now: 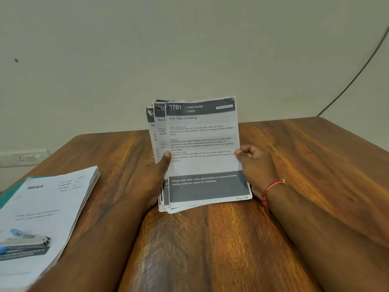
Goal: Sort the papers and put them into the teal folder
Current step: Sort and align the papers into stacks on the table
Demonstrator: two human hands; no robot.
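Two hands are gripping one fanned stack of papers point(202, 148): the left hand point(156, 173) is pinching its left edge, thumb across the front, and the right hand point(255, 163) is clamping the right edge. Below both grips the stack's lower edge is apparently resting on the table point(305, 165), likely for squaring (rear sheets are sticking out leftward). Well left of the left grip, the teal folder point(9, 197) is lying under a second pile point(48, 207).
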